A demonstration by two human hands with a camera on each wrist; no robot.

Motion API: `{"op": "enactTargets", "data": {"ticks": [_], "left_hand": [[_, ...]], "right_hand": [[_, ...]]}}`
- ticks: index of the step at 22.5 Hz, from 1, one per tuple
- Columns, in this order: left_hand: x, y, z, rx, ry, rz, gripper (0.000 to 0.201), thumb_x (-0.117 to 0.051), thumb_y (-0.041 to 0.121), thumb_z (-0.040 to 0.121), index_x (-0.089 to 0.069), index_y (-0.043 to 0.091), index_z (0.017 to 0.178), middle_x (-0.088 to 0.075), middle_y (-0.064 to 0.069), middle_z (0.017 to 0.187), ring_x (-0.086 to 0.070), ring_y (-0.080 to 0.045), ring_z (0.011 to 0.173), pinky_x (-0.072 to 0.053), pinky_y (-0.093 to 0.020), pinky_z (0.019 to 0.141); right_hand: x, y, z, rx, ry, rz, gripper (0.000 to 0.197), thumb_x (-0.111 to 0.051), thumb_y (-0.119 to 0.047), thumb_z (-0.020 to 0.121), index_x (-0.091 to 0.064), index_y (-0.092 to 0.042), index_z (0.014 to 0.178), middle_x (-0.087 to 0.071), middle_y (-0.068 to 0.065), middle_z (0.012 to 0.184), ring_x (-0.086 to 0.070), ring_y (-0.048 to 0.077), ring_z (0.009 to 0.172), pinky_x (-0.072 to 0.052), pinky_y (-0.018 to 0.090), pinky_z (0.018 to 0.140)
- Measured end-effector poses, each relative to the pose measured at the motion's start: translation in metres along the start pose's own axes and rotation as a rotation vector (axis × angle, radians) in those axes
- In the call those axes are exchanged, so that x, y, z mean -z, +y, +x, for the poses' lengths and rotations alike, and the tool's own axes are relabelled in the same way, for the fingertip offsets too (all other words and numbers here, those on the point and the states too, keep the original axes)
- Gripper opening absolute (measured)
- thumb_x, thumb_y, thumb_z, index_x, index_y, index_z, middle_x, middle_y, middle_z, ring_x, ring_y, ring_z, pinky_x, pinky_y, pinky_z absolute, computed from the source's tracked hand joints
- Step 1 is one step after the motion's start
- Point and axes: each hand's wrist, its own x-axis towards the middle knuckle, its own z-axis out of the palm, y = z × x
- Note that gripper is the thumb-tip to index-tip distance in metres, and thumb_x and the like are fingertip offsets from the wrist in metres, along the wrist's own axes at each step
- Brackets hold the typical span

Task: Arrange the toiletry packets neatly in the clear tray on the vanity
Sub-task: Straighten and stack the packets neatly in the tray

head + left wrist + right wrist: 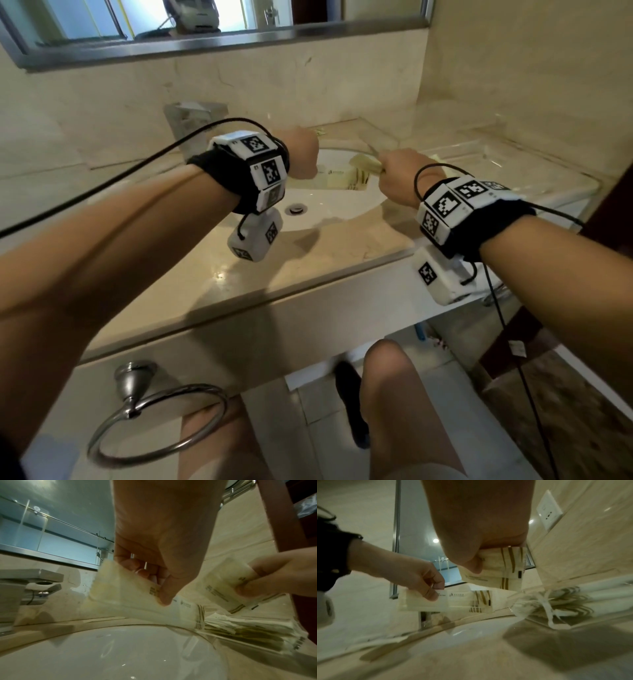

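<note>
Left hand pinches a long cream packet between thumb and curled fingers, held above the far right part of the basin. The packet's striped end points right toward the tray.

Right hand grips a second cream packet, thumb pressed on its face, fingers wrapped behind. It hangs just right of the left hand's packet and above the tray's left end; the two packets are near each other, and I cannot tell whether they touch.

Clear tray sits on the table at the right of the basin, with its near left corner at the basin rim. Inside it is a stack of more cream packets, lying flat with edges fanned and uneven, brown stripe marks facing left. White string or cord is looped around part of the pile in the right wrist view.

Chrome faucet at far left behind the basin. Mirror on the wall above. Wall socket on the right wall. Towel ring is mounted on the near front of the vanity.
</note>
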Motion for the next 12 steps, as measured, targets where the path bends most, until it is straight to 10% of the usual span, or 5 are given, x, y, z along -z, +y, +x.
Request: {"op": "enactTargets", "data": {"ticks": [3, 6, 12], "left_hand": [[0.01, 0.013, 0.009, 0.002, 0.053, -0.074, 0.034, -0.049, 0.019, 0.094, -0.061, -0.001, 0.118, -0.061, -0.015, 0.117, -0.051, -0.025, 0.09, -0.036, -0.03, 0.073], [0.019, 0.022, 0.02, -0.008, 0.115, -0.204, 0.011, -0.051, 0.013, 0.091, -0.058, 0.005, 0.089, -0.051, -0.011, 0.092, -0.047, -0.022, 0.07, -0.035, -0.031, 0.069], [0.027, 0.053, 0.044, -0.019, 0.138, -0.408, 0.013, -0.051, 0.009, 0.092, -0.041, 0.01, 0.084, -0.036, -0.003, 0.069, -0.024, -0.011, 0.052, -0.029, -0.029, 0.061]], "right_hand": [[0.013, 0.019, 0.004, -0.063, 0.154, 0.232, 0.018, -0.037, -0.007, 0.09, -0.053, -0.007, 0.098, -0.055, 0.016, 0.093, -0.055, 0.033, 0.091, -0.041, 0.033, 0.073], [0.019, 0.04, 0.009, -0.159, 0.228, 0.371, 0.015, -0.038, -0.011, 0.091, -0.052, -0.006, 0.094, -0.053, 0.01, 0.088, -0.051, 0.027, 0.082, -0.037, 0.029, 0.066], [0.025, 0.089, 0.006, -0.351, 0.317, 0.575, 0.036, -0.037, -0.007, 0.093, -0.047, -0.006, 0.127, -0.059, 0.017, 0.119, -0.057, 0.032, 0.108, -0.042, 0.03, 0.076]]}}
